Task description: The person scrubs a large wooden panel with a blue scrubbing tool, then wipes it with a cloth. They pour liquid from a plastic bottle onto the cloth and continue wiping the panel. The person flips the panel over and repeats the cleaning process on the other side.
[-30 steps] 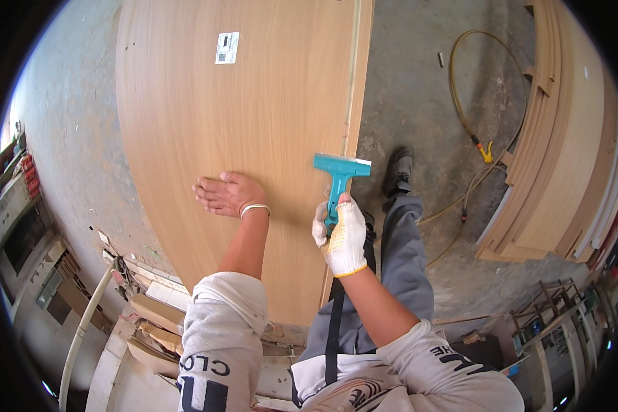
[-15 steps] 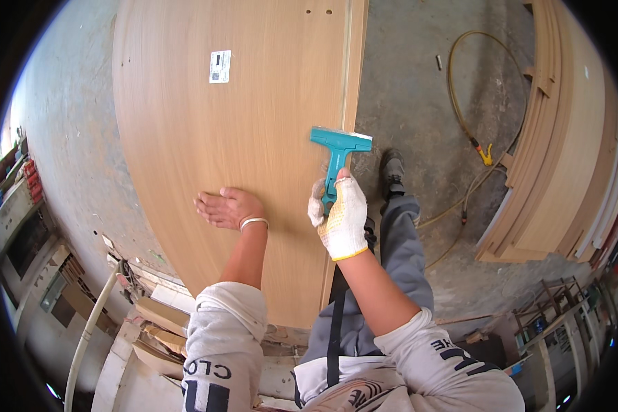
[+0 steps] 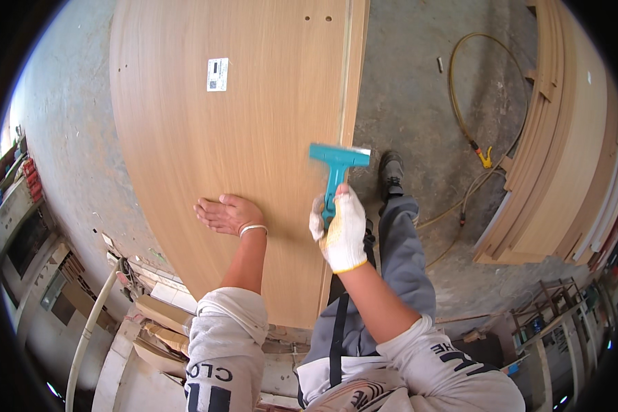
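A wide wood-grain panel lies before me, with a white label stuck on it. My bare left hand, a pale band round its wrist, rests flat on the panel with fingers stretched out. In a white knit glove, my right hand is wrapped round the handle of a teal scraper. The scraper's wide head points away from me, over the grooved strip along the panel's right edge. Whether its blade touches the wood I cannot tell.
On the right, a stack of wooden boards lies on the concrete floor. Between it and the panel are a coiled hose with a yellow nozzle and my shoe. A pale pipe stands at the lower left.
My right hand has drawn the scraper slightly toward me along the panel's right edge. My left hand stays flat at nearly the same spot.
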`<state>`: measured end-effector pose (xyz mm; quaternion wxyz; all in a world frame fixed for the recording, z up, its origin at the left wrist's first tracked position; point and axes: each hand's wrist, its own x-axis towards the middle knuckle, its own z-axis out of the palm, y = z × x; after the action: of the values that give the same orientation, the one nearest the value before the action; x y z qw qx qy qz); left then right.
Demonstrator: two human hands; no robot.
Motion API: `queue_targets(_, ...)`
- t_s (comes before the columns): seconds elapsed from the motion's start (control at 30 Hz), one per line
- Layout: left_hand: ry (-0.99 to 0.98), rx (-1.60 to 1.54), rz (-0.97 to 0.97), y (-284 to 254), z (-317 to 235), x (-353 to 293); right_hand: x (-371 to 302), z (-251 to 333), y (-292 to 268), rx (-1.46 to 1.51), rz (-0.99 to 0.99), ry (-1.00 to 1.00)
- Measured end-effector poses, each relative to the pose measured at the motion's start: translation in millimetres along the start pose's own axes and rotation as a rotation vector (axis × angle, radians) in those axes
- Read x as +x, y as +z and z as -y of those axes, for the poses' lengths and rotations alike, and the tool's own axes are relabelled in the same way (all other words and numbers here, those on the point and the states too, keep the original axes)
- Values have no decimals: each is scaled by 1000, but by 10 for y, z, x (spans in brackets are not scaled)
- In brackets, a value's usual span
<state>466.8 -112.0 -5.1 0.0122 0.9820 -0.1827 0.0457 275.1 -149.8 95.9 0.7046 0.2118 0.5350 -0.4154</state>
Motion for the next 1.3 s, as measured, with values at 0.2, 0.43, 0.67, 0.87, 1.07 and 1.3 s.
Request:
queue_targets(0.2, 11, 2, -26, -2, 0, -3, 24, 35, 32, -12, 15, 6)
queue_targets(0.43, 26, 26, -33, 9, 6, -8, 72, 188, 235, 29, 26, 43)
queue_targets(0.67, 15, 15, -41, 28, 25, -14, -11, 89, 91, -11, -33, 49)
queue_targets(0.87, 16, 12, -37, 43, 18, -11, 144, 274, 194, -33, 82, 15)
queue_targets(1.07, 17, 18, -35, 26, 19, -22, 136, 234, 204, -26, -27, 36)
queue_targets(1.3, 23, 27, -40, 22, 48, -7, 165, 318, 236, -94, 128, 34)
